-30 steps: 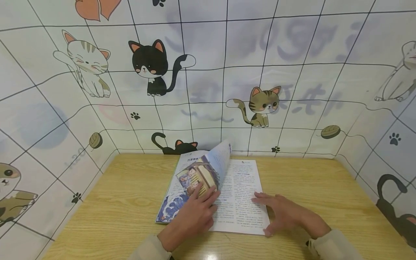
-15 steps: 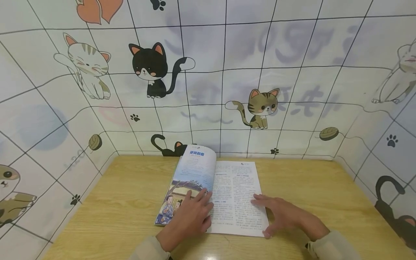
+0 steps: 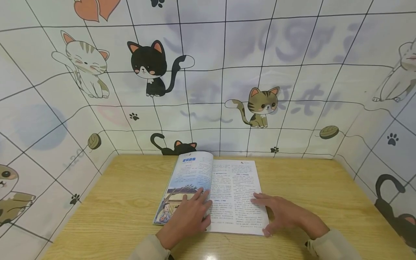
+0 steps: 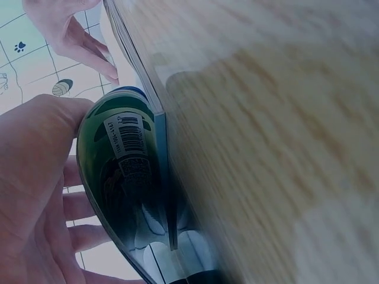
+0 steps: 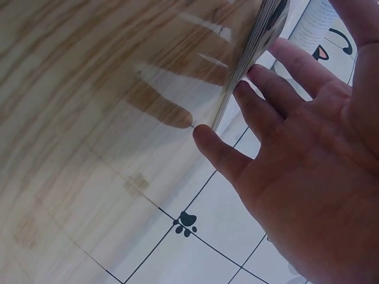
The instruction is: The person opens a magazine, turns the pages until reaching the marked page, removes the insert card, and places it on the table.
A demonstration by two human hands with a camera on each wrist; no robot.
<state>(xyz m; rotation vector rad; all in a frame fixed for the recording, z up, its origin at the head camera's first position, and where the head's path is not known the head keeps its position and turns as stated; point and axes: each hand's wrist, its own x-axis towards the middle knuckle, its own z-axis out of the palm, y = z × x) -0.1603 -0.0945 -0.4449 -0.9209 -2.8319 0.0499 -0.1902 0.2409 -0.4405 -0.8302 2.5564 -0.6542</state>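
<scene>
An open magazine (image 3: 237, 191) lies on the wooden table, with an illustrated left page and a text-filled right page. My left hand (image 3: 190, 213) rests on the lower part of the left page, fingers extended toward the fold. Beneath that hand in the left wrist view, the dark green back cover (image 4: 112, 160) with a barcode bows up from the tabletop. My right hand (image 3: 284, 213) touches the right page's outer edge, thumb at the lower corner and fingertips on the margin. Its fingers (image 5: 272, 112) meet the page edges in the right wrist view.
The wooden table (image 3: 308, 184) extends to both sides of the magazine. Behind it and along the sides stands a white wall covering (image 3: 208, 83) with grid lines and cartoon cats. Beige sleeves (image 3: 334, 245) cover both forearms.
A leaf that stood lifted near the fold has turned over to the left and settled down, showing a different illustrated page. The left hand shifted slightly left; the right hand stayed in place.
</scene>
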